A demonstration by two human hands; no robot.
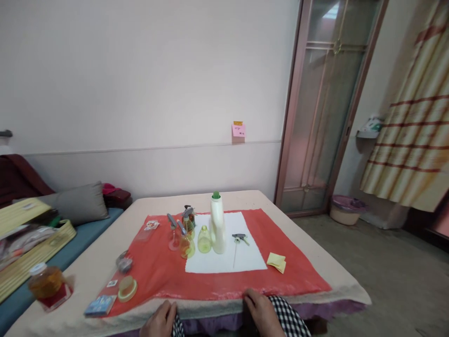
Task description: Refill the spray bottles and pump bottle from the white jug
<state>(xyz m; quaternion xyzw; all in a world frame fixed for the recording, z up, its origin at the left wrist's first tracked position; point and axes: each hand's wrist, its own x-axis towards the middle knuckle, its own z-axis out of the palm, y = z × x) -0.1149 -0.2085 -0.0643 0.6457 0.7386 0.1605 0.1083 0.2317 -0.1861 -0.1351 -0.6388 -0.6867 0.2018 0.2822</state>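
My left hand (160,320) rests at the table's front edge, its fingers curled in, with nothing visible in it. Farther right along that edge, my right hand (261,311) lies with its fingers bent together, also holding nothing I can see. Beyond them a white cloth (224,267) is spread on a red mat (171,285). A tall white bottle (218,229) with a green top stands on the cloth beside a small open yellow-green bottle (204,240). To its right lies a grey spray head (240,237) with a thin tube. Several spray bottles (187,243) are grouped on the left.
Yellow cloths (277,262) lie on the mat's right. At left are a tape roll (127,287), a blue packet (100,305), a clear round container (124,262) and a jar of amber liquid (50,285). A basin (345,210) sits on the floor.
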